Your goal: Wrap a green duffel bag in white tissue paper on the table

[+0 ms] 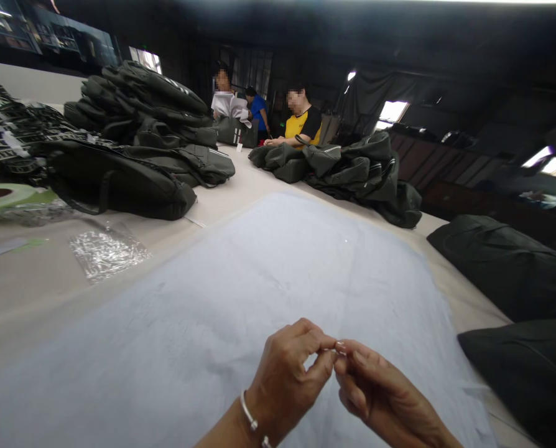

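Note:
Over a pale blue-white sheet spread on the table, my two hands meet at the fingertips. My left hand, with a silver bracelet at its wrist, pinches thumb against forefinger. Fingertips of my right hand press together against those of the left. Whatever lies between them is too small to make out, though a tiny shiny spot shows where they touch. Left of the sheet lies a clear plastic packet of small shiny pieces.
Dark green bags are piled at the back left and back right; more bags lie along the right edge. Patterned straps and a tape roll sit at left. Several people stand beyond the table, one in a yellow-and-black shirt.

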Tool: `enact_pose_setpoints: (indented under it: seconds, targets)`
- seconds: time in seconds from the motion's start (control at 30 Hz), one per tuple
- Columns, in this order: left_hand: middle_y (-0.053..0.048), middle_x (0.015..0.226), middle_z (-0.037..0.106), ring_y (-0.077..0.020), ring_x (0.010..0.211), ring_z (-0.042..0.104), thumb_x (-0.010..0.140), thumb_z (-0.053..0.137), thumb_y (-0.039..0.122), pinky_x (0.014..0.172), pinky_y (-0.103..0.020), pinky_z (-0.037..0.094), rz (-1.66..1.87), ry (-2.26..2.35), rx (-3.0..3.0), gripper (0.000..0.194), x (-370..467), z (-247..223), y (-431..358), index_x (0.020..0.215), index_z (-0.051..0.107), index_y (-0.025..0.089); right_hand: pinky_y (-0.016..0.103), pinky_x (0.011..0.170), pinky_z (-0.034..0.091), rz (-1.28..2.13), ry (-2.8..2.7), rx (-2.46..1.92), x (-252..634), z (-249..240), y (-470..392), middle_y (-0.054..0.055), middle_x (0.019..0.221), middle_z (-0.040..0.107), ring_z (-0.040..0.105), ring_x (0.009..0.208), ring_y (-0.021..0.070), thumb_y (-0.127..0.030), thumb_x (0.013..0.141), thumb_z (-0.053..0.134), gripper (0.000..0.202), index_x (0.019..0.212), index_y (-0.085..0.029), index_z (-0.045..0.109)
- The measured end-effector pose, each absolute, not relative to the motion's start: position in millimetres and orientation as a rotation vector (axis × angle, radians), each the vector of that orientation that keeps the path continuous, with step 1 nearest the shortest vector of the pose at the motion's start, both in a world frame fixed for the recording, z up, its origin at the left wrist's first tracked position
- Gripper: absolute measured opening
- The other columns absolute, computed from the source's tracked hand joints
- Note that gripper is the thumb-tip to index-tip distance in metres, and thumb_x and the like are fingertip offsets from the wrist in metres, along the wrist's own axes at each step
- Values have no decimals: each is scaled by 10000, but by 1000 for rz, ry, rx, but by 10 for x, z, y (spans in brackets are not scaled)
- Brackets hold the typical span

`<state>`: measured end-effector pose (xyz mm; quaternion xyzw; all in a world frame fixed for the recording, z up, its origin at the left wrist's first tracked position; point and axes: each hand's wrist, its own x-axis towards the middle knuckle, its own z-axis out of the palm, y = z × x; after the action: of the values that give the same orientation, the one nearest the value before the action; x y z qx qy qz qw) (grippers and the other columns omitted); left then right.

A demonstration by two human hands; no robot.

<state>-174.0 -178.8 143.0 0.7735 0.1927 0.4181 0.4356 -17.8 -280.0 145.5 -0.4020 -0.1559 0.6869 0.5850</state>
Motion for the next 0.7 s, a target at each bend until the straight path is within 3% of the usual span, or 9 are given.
enact_pose_setpoints:
  seconds: [0.2,0.43,0.7]
  targets:
    - [9,757,663,-119,661,598,812,588,77,650,-235,446,1076,530,2053,181,-1719,1416,-1822,803,693,223,220,539,360,1586,-369,-992,-199,1477,-2844,46,889,681,523,557,62,-325,773,743,261,983,-177,701]
    - [-16,772,642,-154,735,586,874,497,95,814,-345,415,1167,471,2644,166,-1791,1402,-1528,816,622,186,195,471,250,1612,-350,-1292,-159,1466,-2869,-1,566,567,445,440,37,-400,735,779,311,685,-133,629]
    - [2,845,675,-131,741,628,785,664,114,718,-239,477,979,480,2014,168,-1807,1405,-1722,916,665,220,207,535,272,1527,-267,-1142,-146,1525,-2852,-22,665,576,393,483,16,-343,739,783,227,810,-171,653]
